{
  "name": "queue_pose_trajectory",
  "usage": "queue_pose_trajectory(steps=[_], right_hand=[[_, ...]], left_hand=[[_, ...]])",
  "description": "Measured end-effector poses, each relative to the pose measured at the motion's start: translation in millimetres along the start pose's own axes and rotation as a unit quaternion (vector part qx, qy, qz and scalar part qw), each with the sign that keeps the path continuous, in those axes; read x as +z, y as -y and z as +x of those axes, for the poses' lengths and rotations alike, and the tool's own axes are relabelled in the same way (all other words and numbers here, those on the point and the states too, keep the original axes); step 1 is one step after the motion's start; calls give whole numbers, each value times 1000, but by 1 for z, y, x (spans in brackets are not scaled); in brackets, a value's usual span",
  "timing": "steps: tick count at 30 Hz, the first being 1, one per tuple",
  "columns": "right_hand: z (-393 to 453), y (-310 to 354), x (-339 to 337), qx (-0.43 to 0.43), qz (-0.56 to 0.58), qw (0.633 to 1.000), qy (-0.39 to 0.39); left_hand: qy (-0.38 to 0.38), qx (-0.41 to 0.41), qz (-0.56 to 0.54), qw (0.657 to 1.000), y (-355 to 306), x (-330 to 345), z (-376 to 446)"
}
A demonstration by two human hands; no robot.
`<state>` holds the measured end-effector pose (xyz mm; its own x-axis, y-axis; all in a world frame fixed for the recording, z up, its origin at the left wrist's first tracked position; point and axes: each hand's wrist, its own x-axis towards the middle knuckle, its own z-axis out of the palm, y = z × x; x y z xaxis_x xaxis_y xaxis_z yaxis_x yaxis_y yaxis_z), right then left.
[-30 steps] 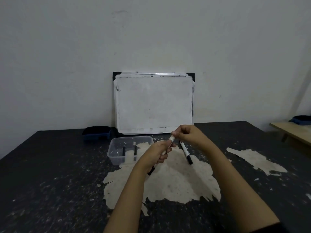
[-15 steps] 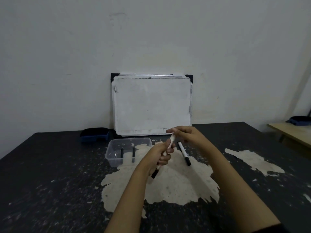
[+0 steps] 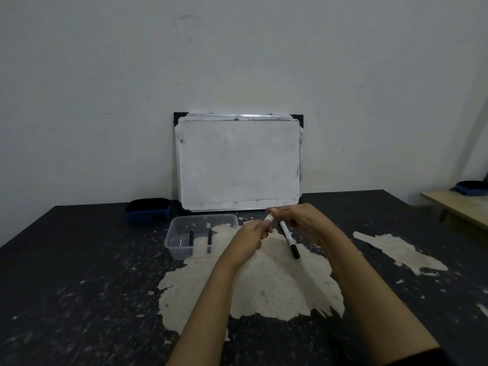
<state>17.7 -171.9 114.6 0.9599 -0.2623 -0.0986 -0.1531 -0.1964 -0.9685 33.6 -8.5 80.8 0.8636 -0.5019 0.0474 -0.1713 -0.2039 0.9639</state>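
My left hand (image 3: 248,241) grips a white marker (image 3: 268,218) that points up and to the right. My right hand (image 3: 301,220) pinches the marker's upper end between thumb and fingers. The marker's lower end is hidden behind my left hand. A second white marker with a black cap (image 3: 289,240) lies on the table just below my right hand. Left of my hands stands a clear plastic container (image 3: 174,241) with two dark markers (image 3: 191,237) inside. A whiteboard (image 3: 239,162) with a smudged blank face leans on the wall behind.
The black table (image 3: 79,273) has a large pale worn patch (image 3: 277,286) under my hands and a smaller one to the right. A dark blue eraser (image 3: 148,211) sits left of the whiteboard. A wooden side table (image 3: 454,207) with a blue object (image 3: 470,187) stands at far right.
Both hands stay on the same marker, with my left hand now higher along it. Its black lower end, seen below my left hand before, is now hidden.
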Motion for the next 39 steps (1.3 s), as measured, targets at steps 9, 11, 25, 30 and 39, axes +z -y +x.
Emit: queue_pose_trajectory(steps=[9,11,25,30,39], right_hand=[[-13,-4,-10,-81,15,995,63],[-10,-5,-10,-86,27,994,65],[-11,0,-8,-157,6,987,29],[-11,5,-11,-170,-35,982,69],[0,-3,-21,-162,-2,987,23]], left_hand=[[33,-27,-223,974,3,18,2],[58,-26,-295,953,3,19,3],[68,-41,-372,925,4,23,1],[48,-24,-384,922,2,22,2],[77,-33,-346,935,4,26,-4]])
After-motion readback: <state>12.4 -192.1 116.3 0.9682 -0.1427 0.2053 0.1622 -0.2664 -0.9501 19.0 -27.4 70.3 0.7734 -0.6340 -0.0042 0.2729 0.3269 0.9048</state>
